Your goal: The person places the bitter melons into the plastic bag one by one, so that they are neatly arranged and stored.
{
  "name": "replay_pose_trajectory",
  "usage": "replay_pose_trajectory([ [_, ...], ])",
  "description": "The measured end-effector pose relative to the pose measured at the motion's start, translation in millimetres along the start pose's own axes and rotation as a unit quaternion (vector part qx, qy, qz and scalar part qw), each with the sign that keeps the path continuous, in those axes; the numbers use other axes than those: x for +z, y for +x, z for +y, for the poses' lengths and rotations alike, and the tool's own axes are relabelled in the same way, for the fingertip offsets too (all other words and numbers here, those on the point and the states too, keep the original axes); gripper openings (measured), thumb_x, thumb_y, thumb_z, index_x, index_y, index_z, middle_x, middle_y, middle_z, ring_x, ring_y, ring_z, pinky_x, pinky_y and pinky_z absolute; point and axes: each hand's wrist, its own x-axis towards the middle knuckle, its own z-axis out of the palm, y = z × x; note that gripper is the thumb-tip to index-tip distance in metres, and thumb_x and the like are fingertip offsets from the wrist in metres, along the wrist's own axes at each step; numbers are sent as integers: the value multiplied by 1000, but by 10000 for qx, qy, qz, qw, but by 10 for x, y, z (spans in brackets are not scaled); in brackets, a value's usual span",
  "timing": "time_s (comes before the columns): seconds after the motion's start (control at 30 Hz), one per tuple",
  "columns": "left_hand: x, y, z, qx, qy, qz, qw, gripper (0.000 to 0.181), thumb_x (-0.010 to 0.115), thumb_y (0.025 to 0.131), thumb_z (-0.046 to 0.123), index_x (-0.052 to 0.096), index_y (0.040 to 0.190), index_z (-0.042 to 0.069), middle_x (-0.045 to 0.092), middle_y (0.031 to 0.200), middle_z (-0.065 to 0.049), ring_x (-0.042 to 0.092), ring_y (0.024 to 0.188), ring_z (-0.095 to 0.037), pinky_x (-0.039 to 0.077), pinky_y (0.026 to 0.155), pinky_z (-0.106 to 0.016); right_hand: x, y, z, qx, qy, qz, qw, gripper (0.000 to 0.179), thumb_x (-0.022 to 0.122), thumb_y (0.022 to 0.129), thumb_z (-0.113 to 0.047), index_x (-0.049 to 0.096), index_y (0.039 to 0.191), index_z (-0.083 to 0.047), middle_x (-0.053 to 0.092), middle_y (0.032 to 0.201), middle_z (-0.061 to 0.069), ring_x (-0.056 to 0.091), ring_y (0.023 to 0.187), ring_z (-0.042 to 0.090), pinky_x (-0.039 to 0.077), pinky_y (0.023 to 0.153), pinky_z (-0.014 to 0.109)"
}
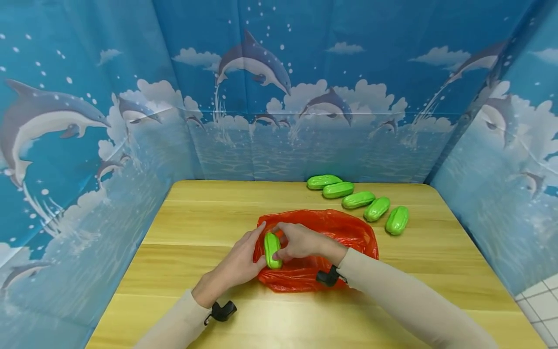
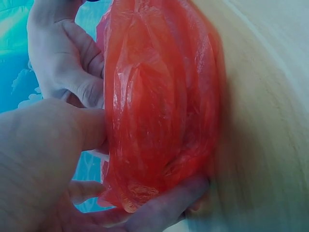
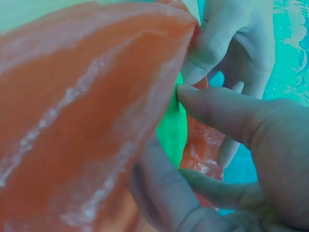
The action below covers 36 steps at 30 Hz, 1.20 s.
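A red plastic bag [image 1: 335,220] lies spread on the table with its mouth facing up. My left hand [image 1: 237,259] grips its left rim, the thumb on the inner side and the fingers on the outside. In the left wrist view, those fingers run under the bag [image 2: 154,96]. At the bag's left end, my right hand [image 1: 302,241] holds a short, ridged, shiny green cucumber [image 1: 272,249] between thumb and fingers, inside the opening. The right wrist view shows only a strip of the green cucumber [image 3: 173,128]; bag film hides the rest.
Several similar green cucumbers [image 1: 358,199] lie in a slanting row at the back right of the wooden table [image 1: 196,213]. Blue dolphin-print curtains [image 1: 314,145] stand around the table's back and sides. White floor tiles [image 1: 540,300] show at the lower right.
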Motion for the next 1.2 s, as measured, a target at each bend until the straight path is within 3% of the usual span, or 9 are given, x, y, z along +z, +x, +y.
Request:
replay_pose_trajectory([
  [0.33,14,-26,-15,66,88,43,9999,91,77,110,15,28,186,8,49,179,-28,57,161,-50,52,132,-68,-93,-95,27,-349,-478,-286,9978,81,95,100,-27,56,169,-7,74,152,16,73,138,37,68,113,54],
  [0.43,10,-17,-10,48,128,44,9999,90,77,110,15,29,186,9,49,180,-27,57,161,-50,52,132,-69,-155,-170,30,-449,-629,-279,9966,80,93,102,-27,56,169,-6,75,151,17,75,134,35,70,108,52],
  [0.53,-5,0,9,20,110,2,9999,91,77,109,14,29,186,11,48,181,-26,56,162,-50,51,132,-69,-237,-277,50,-558,-795,-187,9951,75,91,104,-27,58,168,-6,80,139,13,80,116,27,71,97,46],
  [0.7,-26,1,39,-27,130,-103,9999,92,74,108,11,27,187,13,46,182,-26,54,164,-50,50,133,-67,-404,-494,162,-679,-816,66,9943,62,87,108,-30,64,162,-9,81,113,1,80,86,19,67,78,34],
  [1.0,-48,9,69,-44,176,-105,9998,92,75,105,9,31,186,12,47,181,-24,54,164,-48,50,134,-67,-880,-841,566,-757,-615,807,9920,52,78,115,-31,67,159,-5,79,109,5,74,72,20,64,67,33],
  [1.2,-9,0,-11,163,91,-102,9998,90,72,107,16,30,186,12,46,181,-27,55,161,-53,52,131,-69,-1194,-983,811,-716,-790,1571,9818,39,76,116,-28,75,147,-6,82,110,9,71,75,18,60,66,33],
])
